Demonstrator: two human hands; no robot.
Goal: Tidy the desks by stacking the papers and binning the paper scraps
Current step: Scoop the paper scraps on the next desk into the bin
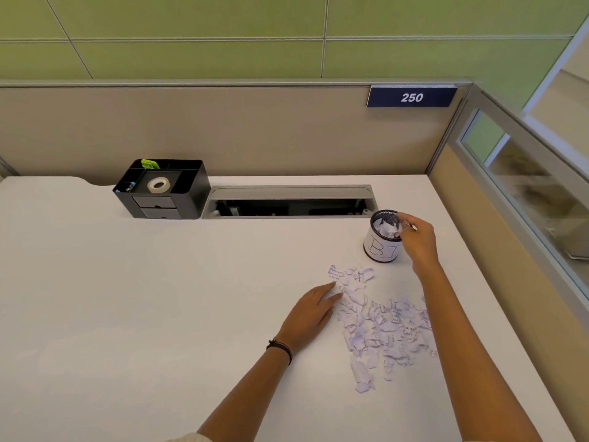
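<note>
Loads of scraps unbinned near right edge of desk | right hand at bin, grip unclear | left hand flat, should scoop next

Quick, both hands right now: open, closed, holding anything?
Left hand: open, flat on the desk, touching the paper scraps.
Right hand: at the bin rim; grip cannot be told.

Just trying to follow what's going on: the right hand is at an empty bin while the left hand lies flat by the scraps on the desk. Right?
Not quite. The bin is not empty: the head view shows torn paper inside it. The rest stands: the right hand is at the bin, and the left hand lies flat by the scraps on the desk.
</note>
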